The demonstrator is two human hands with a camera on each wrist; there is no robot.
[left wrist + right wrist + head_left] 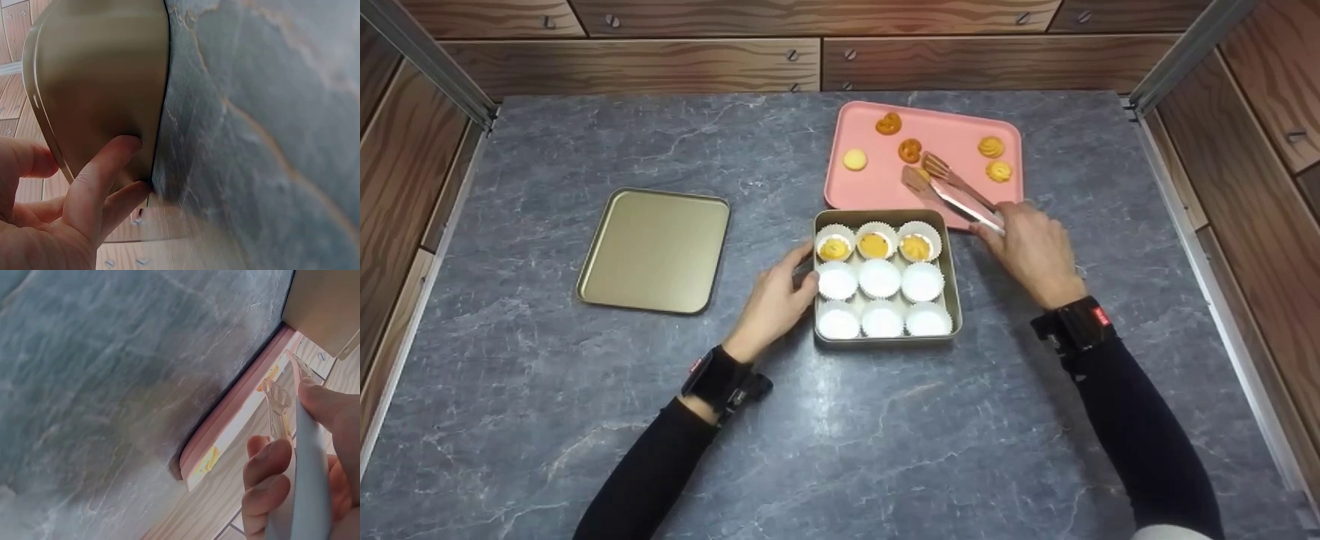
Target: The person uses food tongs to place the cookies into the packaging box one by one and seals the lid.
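In the head view, a square gold tin holds white paper cups in rows. The three back cups each hold a yellow cookie; the others show only white paper. My left hand touches the tin's left side, its extended fingers against the outer wall in the left wrist view. My right hand grips white-handled tongs with brown, fork-like ends. These ends are spread over the pink tray, on either side of a partly hidden cookie.
More cookies lie on the tray: two brown pretzel-shaped ones, a pale round one and two swirled ones. A gold lid lies on the grey marbled table at left. Wood-patterned walls border the table.
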